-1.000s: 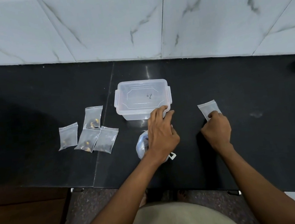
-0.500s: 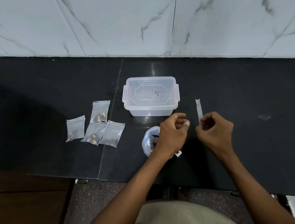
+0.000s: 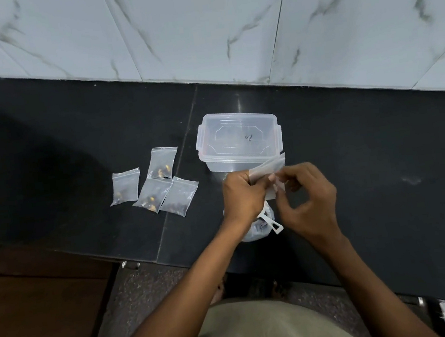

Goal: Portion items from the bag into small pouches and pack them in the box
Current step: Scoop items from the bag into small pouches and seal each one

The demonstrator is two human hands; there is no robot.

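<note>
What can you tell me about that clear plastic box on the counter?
The box is a clear, rectangular plastic tub with rounded corners and its lid on, side clips at both ends, and a small dark scribble on top. It stands upright on the black counter, just beyond both hands. Nothing visibly touches it.

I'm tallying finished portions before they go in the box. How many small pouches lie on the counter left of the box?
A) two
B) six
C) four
C: four pouches lie in a cluster on the counter left of the box; a fifth, the held pouch, is pinched between both hands.
</note>
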